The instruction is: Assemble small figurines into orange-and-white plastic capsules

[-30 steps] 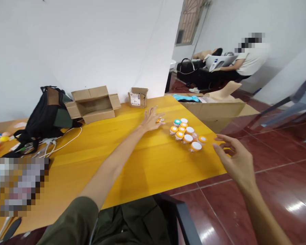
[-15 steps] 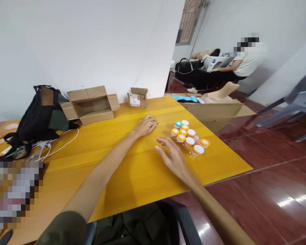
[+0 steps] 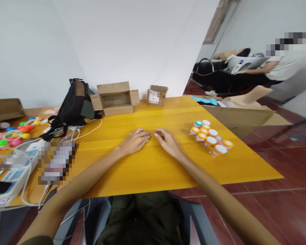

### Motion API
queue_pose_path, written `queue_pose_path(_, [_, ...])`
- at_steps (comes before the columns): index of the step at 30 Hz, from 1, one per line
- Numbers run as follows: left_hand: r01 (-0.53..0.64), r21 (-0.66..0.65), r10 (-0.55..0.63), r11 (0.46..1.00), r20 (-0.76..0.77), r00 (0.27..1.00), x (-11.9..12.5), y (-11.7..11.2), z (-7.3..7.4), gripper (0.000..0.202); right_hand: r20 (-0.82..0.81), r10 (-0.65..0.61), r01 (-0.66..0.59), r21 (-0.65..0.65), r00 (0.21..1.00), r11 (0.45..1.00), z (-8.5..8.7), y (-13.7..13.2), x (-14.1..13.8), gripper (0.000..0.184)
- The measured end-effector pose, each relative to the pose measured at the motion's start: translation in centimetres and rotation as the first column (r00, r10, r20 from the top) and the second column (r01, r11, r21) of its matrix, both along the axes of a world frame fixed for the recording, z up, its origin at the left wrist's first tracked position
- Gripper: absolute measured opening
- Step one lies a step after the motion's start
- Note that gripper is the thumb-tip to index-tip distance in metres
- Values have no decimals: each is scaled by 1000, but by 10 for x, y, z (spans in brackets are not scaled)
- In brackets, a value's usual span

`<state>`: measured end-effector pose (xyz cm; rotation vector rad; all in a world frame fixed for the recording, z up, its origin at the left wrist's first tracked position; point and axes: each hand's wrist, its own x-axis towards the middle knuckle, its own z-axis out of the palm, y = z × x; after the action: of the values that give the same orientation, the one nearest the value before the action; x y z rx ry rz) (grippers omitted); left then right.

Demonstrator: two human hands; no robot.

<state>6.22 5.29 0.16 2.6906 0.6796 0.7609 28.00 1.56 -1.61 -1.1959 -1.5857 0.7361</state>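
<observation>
My left hand (image 3: pixel 136 141) lies palm down on the yellow table (image 3: pixel 122 173), its fingers stretched out. A small dark, shiny spot shows on its fingers, too small to make out. Close by on the right, my right hand (image 3: pixel 167 141) is held over the table with loosely bent fingers and the thumb apart; nothing shows in it. A narrow gap separates the two hands. To the right of them stands a cluster of small clear jars with orange, white and teal lids, among them a white-lidded jar (image 3: pixel 220 149) and a teal-lidded jar (image 3: pixel 198 123). Neither hand touches the jars.
Along the wall are an open cardboard box (image 3: pixel 117 102), a smaller box (image 3: pixel 156 96) and a black backpack (image 3: pixel 75 102). Cables, a power strip (image 3: pixel 20 170), a blurred phone-like device (image 3: pixel 58 161) and colourful balls (image 3: pixel 15 134) occupy the left. A person (image 3: pixel 277 68) sits beyond the table.
My right hand has moved away from the jars toward my left hand. The left hand has drawn nearer to me. The view has swung left, bringing the balls and power strip into sight.
</observation>
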Motion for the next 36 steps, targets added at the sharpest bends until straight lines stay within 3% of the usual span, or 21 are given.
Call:
queue_pose_path(4, [-55,46,60,997,-116,991,-25,-23,3,36,2,126,-126,-11,992,992,3,12,-31,24])
queue_pose_path(9, [-128,138,157,982,-225,962,-32,-36,3,41,-10,221,-221,-27,975,975,9,23,-57,31])
queue_pose_path(15, [-155,154,185,976,-201,962,-30,-37,2,45,-65,150,-153,-35,987,988,6,23,-58,43])
queue_pose_path(21, [-184,49,184,982,8,983,-35,-39,4,43,-86,161,-166,-54,983,985,5,17,-49,43])
queue_pose_path(25, [-309,-84,319,947,154,935,-46,-33,6,36,-55,190,-193,-54,980,980,5,15,-49,33])
queue_pose_path(30, [-322,-213,350,922,110,930,-54,-24,6,28,116,248,-250,-3,962,968,8,11,-52,16])
queue_pose_path(36, [-285,-334,356,898,173,918,-50,-23,2,14,281,305,-346,109,910,932,12,5,-51,11])
